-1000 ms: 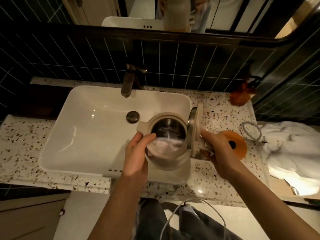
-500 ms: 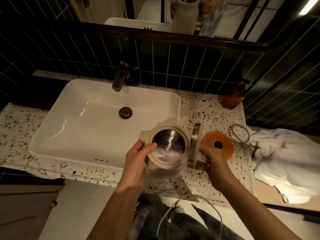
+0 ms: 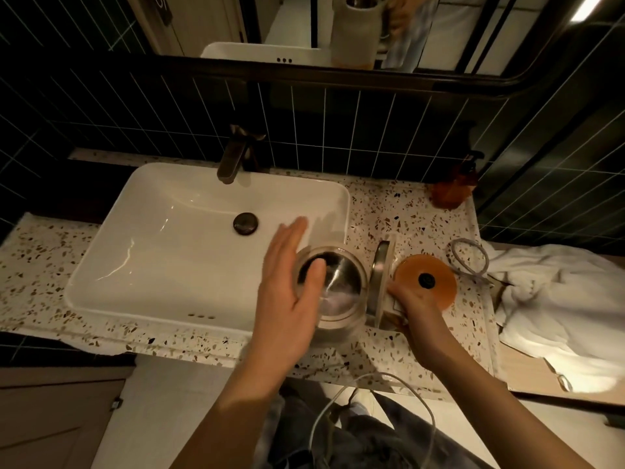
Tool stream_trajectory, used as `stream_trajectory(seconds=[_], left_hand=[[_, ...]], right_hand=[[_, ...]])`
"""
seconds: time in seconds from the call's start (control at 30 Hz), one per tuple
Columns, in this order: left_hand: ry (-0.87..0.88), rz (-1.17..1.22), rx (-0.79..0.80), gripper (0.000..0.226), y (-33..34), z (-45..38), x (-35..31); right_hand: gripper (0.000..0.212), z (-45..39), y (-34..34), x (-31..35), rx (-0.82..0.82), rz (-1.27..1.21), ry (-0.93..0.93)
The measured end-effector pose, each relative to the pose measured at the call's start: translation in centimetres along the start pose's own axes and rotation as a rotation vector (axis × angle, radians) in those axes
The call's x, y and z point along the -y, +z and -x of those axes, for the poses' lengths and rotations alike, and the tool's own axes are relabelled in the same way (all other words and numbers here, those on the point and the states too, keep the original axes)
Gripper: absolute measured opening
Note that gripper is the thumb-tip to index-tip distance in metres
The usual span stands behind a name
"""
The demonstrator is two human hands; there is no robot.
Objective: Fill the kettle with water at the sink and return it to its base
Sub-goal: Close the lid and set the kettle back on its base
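A cream kettle (image 3: 341,292) with a steel inside is held over the counter's front, just right of the white sink (image 3: 162,265). Its lid (image 3: 381,275) stands flipped open on the right. My right hand (image 3: 417,309) grips the kettle's handle. My left hand (image 3: 287,292) hovers flat with fingers spread over the kettle's left rim, touching nothing that I can tell. The round orange base (image 3: 425,282) lies on the counter right of the kettle. A dark faucet (image 3: 233,157) stands behind the sink.
The speckled terrazzo counter (image 3: 389,214) carries an amber soap bottle (image 3: 449,191) at the back right, a coiled cord (image 3: 470,255) and a white towel (image 3: 558,299) on the right. A thin cable (image 3: 338,404) hangs below the counter edge. Dark tiled wall and mirror rise behind.
My left hand has let go of the kettle's rim and opened flat above it. The kettle has shifted slightly right, nearer the orange base.
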State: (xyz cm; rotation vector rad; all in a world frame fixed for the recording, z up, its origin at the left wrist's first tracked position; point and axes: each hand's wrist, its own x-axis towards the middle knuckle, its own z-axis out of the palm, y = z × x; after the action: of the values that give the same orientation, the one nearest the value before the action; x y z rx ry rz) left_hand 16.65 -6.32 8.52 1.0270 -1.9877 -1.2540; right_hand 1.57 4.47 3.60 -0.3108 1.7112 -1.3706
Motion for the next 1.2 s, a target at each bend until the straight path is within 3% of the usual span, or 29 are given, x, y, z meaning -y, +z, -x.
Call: stream_trajectory(seconds=[0.1,0.23,0.33,0.5,0.6,0.73,0.93,1.1,1.2], left_hand=[[0.082,0.071,0.12,0.052,0.7,-0.3,-1.6],[0.108,0.19,0.304,0.054,1.2,-0.6,-3.6],[0.086,0.055,0.396,0.066,1.8,-0.7,-4.3],[0.224,-0.023,0.277,0.052,2.3,-0.4,-4.2],[0.156,0.064,0.185,0.044,1.7,-0.3,-3.3],[0.083,0.005,0.065,0.036,0.4,-0.6,-0.3],[0.221,-0.14,0.011,0.034,0.0,-0.9,1.8],[0.189,-0.2,-0.014,0.036,0.2,-0.7,3.0],[0.219,-0.246,-0.042,0.034,0.1,-0.8,3.8]], right_hand=[[0.04,-0.1,0.0,0.0,-0.013,-0.006,0.015],[0.075,0.3,0.3,0.3,0.022,-0.013,-0.031],[0.055,0.2,0.2,0.1,0.013,0.005,-0.047],[0.057,-0.2,-0.1,-0.4,0.037,-0.013,-0.042],[0.059,-0.5,-0.3,-0.7,0.041,-0.041,-0.036],[0.038,-0.7,-0.5,-0.9,0.04,-0.104,0.007],[0.038,-0.5,-0.7,-0.8,0.063,-0.118,-0.008],[0.048,-0.5,-1.0,-0.8,0.091,-0.098,-0.031],[0.042,-0.5,-1.1,-0.7,0.091,-0.124,-0.008]])
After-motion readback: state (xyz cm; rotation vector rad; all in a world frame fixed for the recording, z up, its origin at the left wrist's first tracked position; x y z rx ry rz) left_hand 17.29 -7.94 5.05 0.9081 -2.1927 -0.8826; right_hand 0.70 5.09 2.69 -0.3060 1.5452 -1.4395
